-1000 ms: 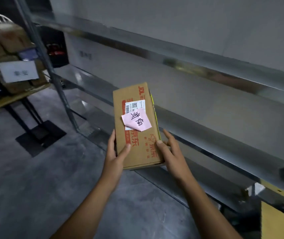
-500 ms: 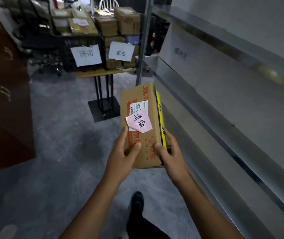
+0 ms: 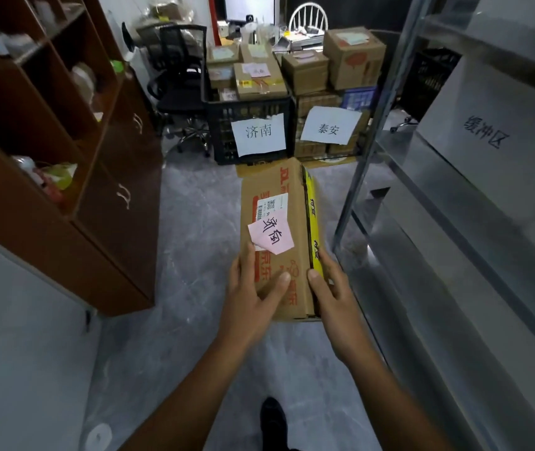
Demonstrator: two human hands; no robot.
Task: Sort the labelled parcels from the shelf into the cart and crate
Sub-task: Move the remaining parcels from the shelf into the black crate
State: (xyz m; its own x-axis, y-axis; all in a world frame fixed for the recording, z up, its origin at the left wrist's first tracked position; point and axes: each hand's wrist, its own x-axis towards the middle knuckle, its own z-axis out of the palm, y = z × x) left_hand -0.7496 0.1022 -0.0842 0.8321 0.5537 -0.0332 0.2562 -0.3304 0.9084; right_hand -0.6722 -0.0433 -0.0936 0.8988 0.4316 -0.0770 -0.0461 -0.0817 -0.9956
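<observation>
You're holding the long brown cardboard parcel (image 3: 295,219) out in front of you, both hands on its near end. Your left hand (image 3: 253,294) grips the left edge, thumb laid across the printed top. Your right hand (image 3: 334,294) grips the right edge by the yellow tape strip (image 3: 314,222), thumb on top. A pink handwritten note (image 3: 271,236) sits just beyond your left thumb. Ahead, past the parcel, stands the black plastic crate (image 3: 220,125) with its white paper sign (image 3: 259,133). The grey metal shelf (image 3: 454,271) runs right of your right hand.
</observation>
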